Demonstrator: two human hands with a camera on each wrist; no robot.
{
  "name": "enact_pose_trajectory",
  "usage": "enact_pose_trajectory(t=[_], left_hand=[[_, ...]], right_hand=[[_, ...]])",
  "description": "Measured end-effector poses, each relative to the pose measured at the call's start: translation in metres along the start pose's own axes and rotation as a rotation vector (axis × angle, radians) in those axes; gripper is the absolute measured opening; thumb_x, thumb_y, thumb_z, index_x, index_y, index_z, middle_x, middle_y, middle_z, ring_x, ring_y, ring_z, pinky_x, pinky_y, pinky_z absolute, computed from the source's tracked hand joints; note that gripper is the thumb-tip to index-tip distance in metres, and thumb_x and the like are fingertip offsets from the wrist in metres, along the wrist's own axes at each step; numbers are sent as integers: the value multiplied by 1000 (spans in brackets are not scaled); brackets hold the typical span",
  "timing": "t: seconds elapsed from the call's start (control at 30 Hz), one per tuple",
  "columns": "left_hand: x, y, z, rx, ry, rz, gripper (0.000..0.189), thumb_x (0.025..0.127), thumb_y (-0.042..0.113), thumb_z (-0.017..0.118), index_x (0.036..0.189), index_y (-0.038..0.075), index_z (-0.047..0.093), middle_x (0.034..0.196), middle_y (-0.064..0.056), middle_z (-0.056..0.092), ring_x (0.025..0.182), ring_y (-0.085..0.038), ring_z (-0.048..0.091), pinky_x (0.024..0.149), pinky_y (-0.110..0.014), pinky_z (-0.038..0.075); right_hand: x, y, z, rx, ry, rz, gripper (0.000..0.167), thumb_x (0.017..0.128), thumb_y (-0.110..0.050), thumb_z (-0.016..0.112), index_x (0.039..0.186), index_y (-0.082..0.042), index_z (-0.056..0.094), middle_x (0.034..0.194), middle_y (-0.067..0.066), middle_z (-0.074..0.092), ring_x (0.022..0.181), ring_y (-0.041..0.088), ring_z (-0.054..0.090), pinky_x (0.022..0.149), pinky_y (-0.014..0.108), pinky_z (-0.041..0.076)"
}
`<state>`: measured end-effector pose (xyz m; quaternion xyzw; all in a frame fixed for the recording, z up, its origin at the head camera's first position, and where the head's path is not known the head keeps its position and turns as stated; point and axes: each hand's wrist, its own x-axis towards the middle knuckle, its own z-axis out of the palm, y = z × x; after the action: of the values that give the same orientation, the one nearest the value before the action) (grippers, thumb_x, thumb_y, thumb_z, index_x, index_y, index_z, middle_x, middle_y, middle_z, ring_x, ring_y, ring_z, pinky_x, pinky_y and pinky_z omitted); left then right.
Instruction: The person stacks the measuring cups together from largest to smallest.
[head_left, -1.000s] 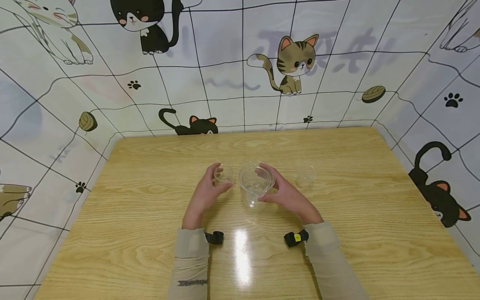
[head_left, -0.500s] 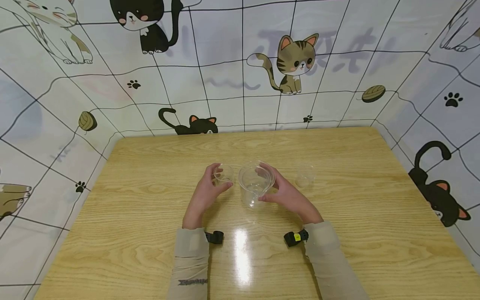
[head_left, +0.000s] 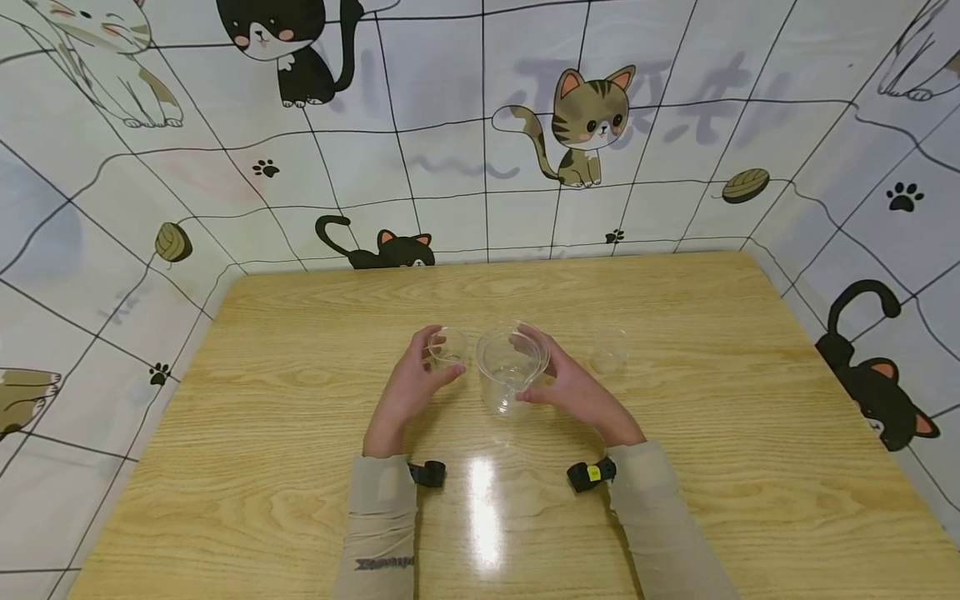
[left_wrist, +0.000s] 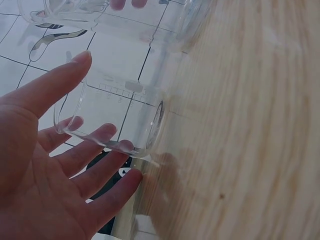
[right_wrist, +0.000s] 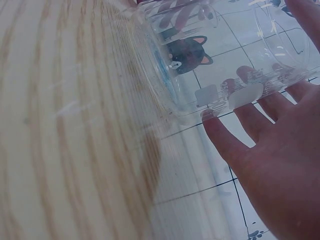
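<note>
In the head view my left hand (head_left: 412,383) curves round a small clear beaker (head_left: 448,348), fingers behind it and thumb in front. The left wrist view shows faint scale marks on this beaker (left_wrist: 117,107), with several fingertips against its wall and the thumb tip near the rim. My right hand (head_left: 573,392) holds the side of a larger clear beaker (head_left: 501,379) with a pouring lip. Its fingers lie along the printed wall of the large beaker (right_wrist: 220,75) in the right wrist view. Both beakers stand upright on the table, side by side with a narrow gap.
Right of the right hand stands another small clear vessel (head_left: 611,352), hard to make out against the wood. The pale wooden table (head_left: 247,467) carries a bright light reflection near the front. A cat-print cloth wall (head_left: 450,183) encloses its back and sides.
</note>
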<state>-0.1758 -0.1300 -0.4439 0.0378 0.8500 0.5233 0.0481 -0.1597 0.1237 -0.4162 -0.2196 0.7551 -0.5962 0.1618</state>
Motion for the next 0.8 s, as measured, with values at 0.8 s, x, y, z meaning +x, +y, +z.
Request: enact_pose_trajectory(t=[0.8], left_hand=[[1, 4, 7, 43, 6, -9, 75, 74, 41, 69, 135, 21, 31, 127, -1, 46, 116, -25, 42, 92, -45, 37]], right_hand=[[1, 2, -2, -5, -5, 1, 87, 76, -12, 71, 142, -24, 16, 142, -1, 30, 130, 21, 25, 98, 53, 26]])
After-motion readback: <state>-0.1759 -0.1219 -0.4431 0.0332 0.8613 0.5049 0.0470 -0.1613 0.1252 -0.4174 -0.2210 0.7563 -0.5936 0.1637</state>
